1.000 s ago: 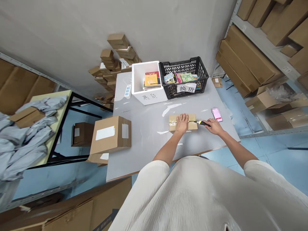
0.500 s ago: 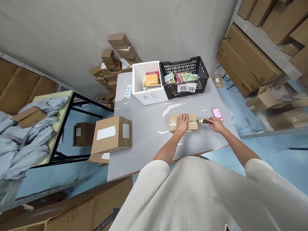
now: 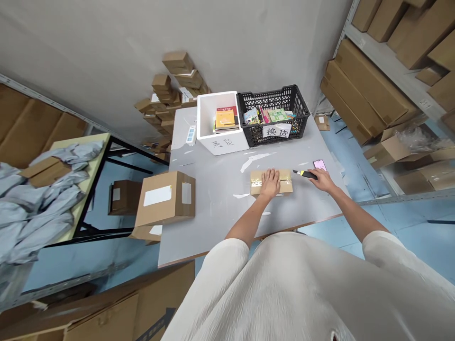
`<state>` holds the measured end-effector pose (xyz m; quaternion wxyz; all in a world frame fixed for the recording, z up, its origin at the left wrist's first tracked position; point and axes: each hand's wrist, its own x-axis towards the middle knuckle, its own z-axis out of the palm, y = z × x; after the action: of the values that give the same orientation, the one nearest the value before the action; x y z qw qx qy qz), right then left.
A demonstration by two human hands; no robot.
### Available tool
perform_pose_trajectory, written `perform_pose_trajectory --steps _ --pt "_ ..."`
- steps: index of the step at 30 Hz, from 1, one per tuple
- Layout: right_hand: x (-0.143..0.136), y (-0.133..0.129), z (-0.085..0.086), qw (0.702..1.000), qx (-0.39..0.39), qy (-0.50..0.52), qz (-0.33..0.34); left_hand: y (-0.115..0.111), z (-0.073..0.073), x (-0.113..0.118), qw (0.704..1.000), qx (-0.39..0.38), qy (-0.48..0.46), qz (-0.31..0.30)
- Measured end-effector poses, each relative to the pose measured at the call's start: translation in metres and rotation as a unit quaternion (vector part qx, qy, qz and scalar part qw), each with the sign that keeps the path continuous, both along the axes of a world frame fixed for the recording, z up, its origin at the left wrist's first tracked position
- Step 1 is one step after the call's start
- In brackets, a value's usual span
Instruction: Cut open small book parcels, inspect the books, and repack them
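Observation:
A small taped cardboard box [image 3: 256,182] lies on the grey table [image 3: 220,203] in front of me. My left hand [image 3: 270,183] rests flat on its top with the fingers spread. To the right of the box, my right hand [image 3: 323,180] is wrapped round a black and yellow box cutter [image 3: 306,174]. The cutter's tip points left and stands just clear of the box's right end. Beyond my right hand lies a phone [image 3: 319,164] with a pink screen, partly hidden by the hand.
At the table's back stand a white foam box [image 3: 223,146] and a black plastic crate [image 3: 303,124], both holding books. A larger cardboard box [image 3: 167,196] sits at the left edge. Grey bags [image 3: 53,199] cover a side table. Shelves [image 3: 391,52] with cartons rise on the right.
My right hand and the box cutter have moved a little right and away from the box; the blade has come off the box's seam. My left hand stays on the box.

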<state>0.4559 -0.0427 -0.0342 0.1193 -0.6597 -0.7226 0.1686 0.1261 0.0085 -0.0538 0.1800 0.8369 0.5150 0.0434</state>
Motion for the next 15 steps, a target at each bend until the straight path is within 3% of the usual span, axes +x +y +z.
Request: perform_pose_trajectory --steps 3,11,15 --pt "-0.019 0.006 0.003 0.999 0.008 0.031 -0.009 0.0 0.006 -0.005 1.0 -0.02 -0.008 -0.01" --pt "-0.111 0.049 0.003 0.995 -0.011 0.097 0.031 -0.024 0.022 -0.05 0.999 -0.004 0.006 -0.04" --pt "-0.13 0.059 0.003 0.995 -0.04 0.078 0.045 -0.029 0.028 -0.061 0.999 -0.01 0.016 -0.034"
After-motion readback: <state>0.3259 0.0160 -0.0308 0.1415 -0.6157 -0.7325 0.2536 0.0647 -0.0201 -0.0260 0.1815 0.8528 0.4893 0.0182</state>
